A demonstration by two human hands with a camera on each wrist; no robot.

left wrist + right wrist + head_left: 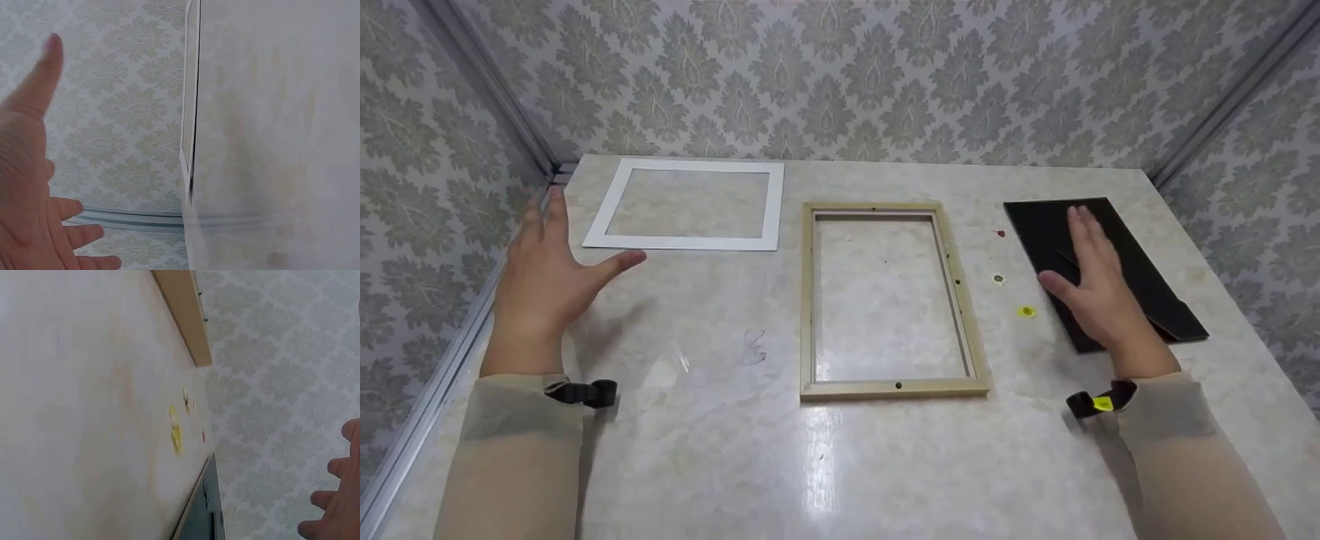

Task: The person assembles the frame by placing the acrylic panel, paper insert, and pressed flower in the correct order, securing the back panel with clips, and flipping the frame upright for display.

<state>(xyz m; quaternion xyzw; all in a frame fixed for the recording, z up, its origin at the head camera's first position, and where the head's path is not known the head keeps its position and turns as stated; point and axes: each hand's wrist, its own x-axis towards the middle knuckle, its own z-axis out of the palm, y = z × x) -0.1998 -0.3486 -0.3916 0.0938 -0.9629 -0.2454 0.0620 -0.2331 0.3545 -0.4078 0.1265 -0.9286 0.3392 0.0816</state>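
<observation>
My left hand [544, 277] hovers above the left side of the table, fingers straight and thumb spread, holding nothing. Beyond it lies a white rectangular mat frame [682, 243], also seen edge-on in the left wrist view. Over the black backing board [1140, 255] at the right, my right hand [1099, 289] is held with extended fingers; the right wrist view shows it raised off the surface and holding nothing. Between the hands a light wooden picture frame [896, 388] lies flat. Right of it sit three small pieces: a red one [1000, 233], a white flower [999, 279] and a yellow flower [1027, 311].
The pale marbled table [697, 450] reflects light near its front. Patterned wallpapered walls [855, 90] close in the back and both sides, with metal rails [487, 82] at the corners. A thin irregular transparent patch [754, 347] lies left of the wooden frame.
</observation>
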